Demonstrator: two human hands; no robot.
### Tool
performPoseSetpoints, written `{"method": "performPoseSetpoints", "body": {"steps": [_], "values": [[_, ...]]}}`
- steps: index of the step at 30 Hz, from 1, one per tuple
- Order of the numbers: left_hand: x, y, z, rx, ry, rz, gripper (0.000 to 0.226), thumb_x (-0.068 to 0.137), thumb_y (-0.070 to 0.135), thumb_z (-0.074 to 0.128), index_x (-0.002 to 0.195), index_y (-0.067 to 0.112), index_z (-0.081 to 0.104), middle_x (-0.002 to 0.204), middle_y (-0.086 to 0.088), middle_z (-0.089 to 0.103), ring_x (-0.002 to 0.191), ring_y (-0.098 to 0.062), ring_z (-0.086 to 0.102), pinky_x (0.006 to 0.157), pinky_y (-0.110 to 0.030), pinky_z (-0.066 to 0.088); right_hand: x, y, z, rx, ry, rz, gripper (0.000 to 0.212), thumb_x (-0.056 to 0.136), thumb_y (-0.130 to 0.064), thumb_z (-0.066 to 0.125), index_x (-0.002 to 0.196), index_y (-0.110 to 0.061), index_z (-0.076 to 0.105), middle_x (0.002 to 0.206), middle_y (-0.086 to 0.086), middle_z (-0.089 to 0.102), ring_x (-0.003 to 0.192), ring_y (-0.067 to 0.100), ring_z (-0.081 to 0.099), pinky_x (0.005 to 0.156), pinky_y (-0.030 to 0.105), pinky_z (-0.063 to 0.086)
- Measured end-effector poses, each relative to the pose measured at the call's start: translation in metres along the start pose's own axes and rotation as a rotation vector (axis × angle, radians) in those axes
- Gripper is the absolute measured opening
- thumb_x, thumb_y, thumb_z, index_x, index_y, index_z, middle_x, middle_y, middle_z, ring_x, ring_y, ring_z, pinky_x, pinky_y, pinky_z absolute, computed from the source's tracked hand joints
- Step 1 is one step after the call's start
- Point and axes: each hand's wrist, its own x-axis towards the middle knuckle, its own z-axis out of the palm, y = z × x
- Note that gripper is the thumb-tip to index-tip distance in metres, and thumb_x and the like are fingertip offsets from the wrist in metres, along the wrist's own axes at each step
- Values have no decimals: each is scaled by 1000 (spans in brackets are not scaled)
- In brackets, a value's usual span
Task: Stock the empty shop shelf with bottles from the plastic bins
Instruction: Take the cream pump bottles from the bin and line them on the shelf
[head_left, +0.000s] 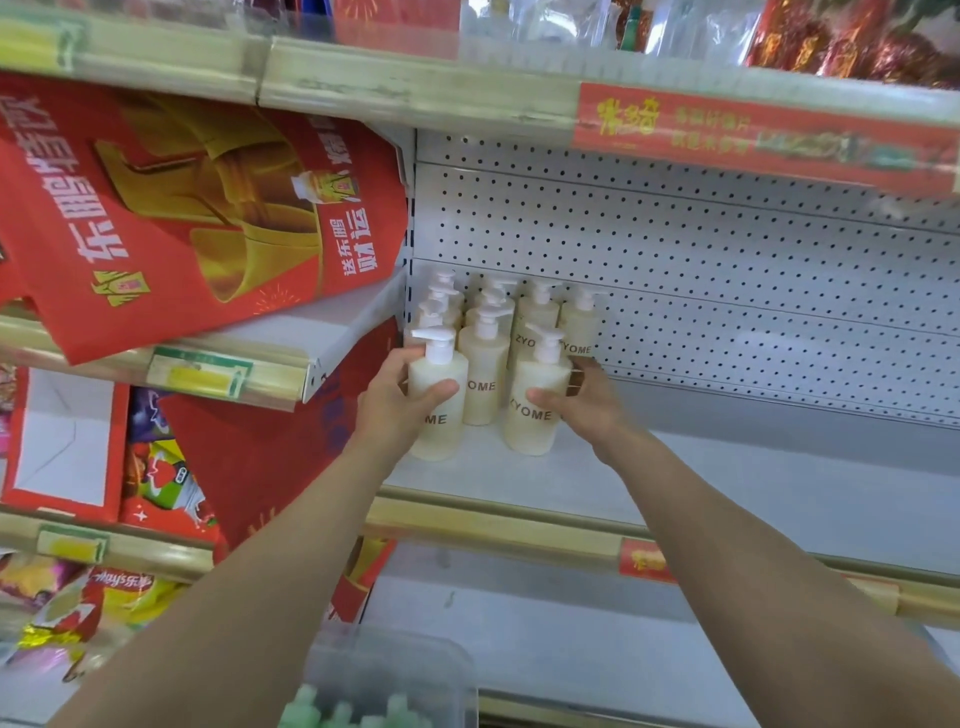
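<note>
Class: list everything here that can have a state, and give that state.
Left hand: grips the left front pump bottle, upright.
Right hand: grips the right front pump bottle, upright.
Stocked pump bottles: upright, in rows at the shelf's left end.
Shelf: mostly bare.
Plastic bin: holds green bottles, blurred.

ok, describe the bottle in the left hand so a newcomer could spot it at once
Find the white pegboard-backed shelf; a cluster of cream pump bottles stands at its left end. The left bottle is the front-left one, gripped by the left hand. Unlike the right bottle in the right hand, whose label shows almost whole, its label shows only ME.
</note>
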Motion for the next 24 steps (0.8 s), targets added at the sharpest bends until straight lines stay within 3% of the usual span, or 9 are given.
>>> {"method": "performPoseSetpoints", "body": {"steps": [7, 15, 24], "values": [[1, -6, 3, -31, -1, 52, 39, 78, 37, 82, 102, 54, 58, 108, 22, 67, 109, -5, 61, 95, -42, 52, 50, 9, -19, -15, 41, 21, 72, 75, -21, 88, 136, -20, 50, 128, 1, 63, 116, 23, 61, 103, 47, 50], [1, -11, 3, 15, 21, 66, 46, 78, 37, 82, 101, 65, 54, 101, 43, 62, 100, 19, 57, 86, -22, 47, 102, 10, 4, -96, 90, -27, 77, 74, -31, 88, 137, -15, 47, 131, 2, 63, 118, 22, 61, 102, 46, 50], [1, -16, 6, -22, 34, 66, 47, 77, 36, 83, 112, 56, 57, 108, 33, 65, 108, 11, 58, 84, -22, 48, 122, 12, 10, -82, 57, -21, 78, 73, -36, 87, 138, -19, 48, 125, 2, 65, 113, 25, 63, 99, 49, 52]]}}
